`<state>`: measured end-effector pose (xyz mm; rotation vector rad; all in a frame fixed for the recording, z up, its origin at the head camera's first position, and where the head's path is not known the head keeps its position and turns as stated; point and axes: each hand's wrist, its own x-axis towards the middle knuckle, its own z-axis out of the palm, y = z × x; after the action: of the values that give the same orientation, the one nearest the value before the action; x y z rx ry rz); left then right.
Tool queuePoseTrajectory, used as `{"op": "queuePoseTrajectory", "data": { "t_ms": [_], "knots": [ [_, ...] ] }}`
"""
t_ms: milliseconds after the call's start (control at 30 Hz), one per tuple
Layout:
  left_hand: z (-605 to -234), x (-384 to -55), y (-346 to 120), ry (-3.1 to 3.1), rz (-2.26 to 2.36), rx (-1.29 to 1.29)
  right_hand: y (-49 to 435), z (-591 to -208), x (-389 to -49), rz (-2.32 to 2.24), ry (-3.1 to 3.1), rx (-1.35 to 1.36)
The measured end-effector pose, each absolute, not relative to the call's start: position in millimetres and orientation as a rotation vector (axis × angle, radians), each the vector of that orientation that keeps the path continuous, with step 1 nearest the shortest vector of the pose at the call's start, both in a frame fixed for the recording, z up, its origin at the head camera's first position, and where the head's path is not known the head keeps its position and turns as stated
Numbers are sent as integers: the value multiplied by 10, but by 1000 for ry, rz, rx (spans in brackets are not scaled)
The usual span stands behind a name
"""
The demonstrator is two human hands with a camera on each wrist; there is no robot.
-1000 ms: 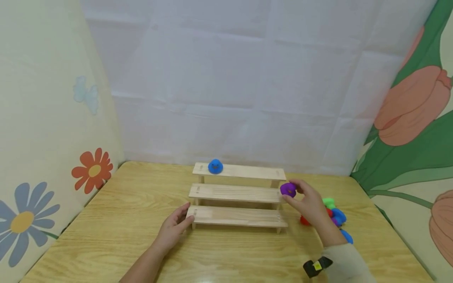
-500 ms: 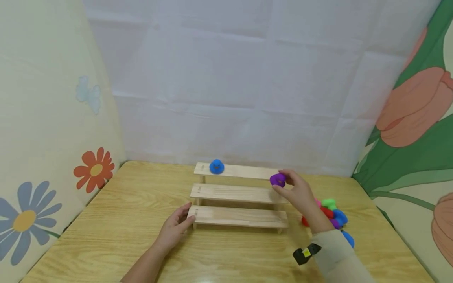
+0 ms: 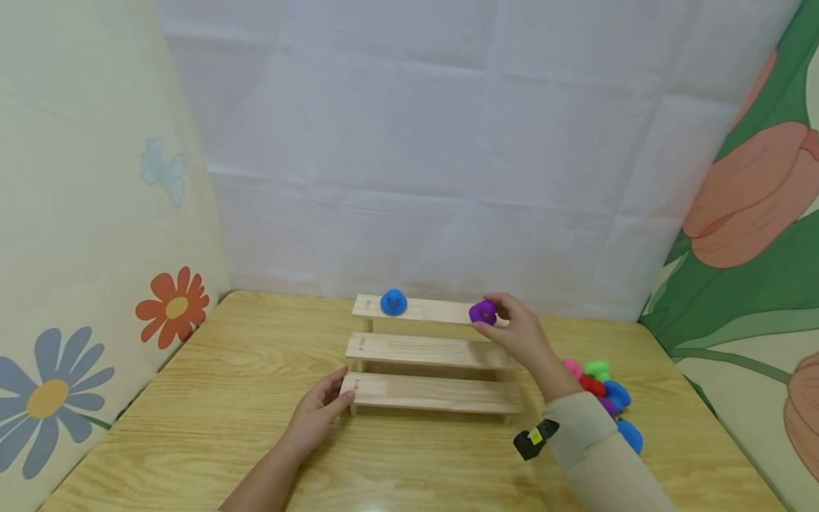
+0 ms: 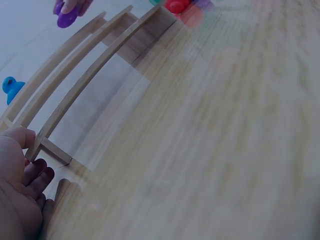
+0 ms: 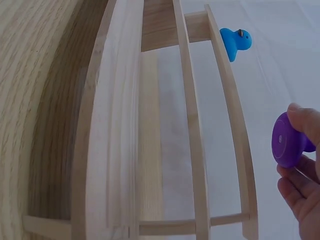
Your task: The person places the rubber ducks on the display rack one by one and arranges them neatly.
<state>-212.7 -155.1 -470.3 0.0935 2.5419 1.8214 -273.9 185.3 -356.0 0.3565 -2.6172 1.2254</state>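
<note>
A small, rounded purple toy duck [image 3: 483, 313], pinched in the right hand [image 3: 523, 336], hangs just above the top step, toward the right end, of an upright, pale wooden three-step stand [image 3: 429, 348].

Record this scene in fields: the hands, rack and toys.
Setup: pale wooden three-step rack on a wood-grained table
Left hand grip: on the left end of the lowest step
Right hand grip: rounded purple toy duck, held clear of the top step, toward its right end
Top step: rounded blue toy duck, toward the left end
Right of rack: group of pink, green, red, blue and purple toys
</note>
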Motion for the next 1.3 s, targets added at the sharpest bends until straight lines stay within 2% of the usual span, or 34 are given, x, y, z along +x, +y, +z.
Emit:
{"op": "queuePoseTrajectory", "data": {
  "t_ms": [1300],
  "knots": [
    [-4721, -2132, -1537, 2558, 1831, 58, 1335, -3614, -3114, 1266, -2719, 434]
  ]
}}
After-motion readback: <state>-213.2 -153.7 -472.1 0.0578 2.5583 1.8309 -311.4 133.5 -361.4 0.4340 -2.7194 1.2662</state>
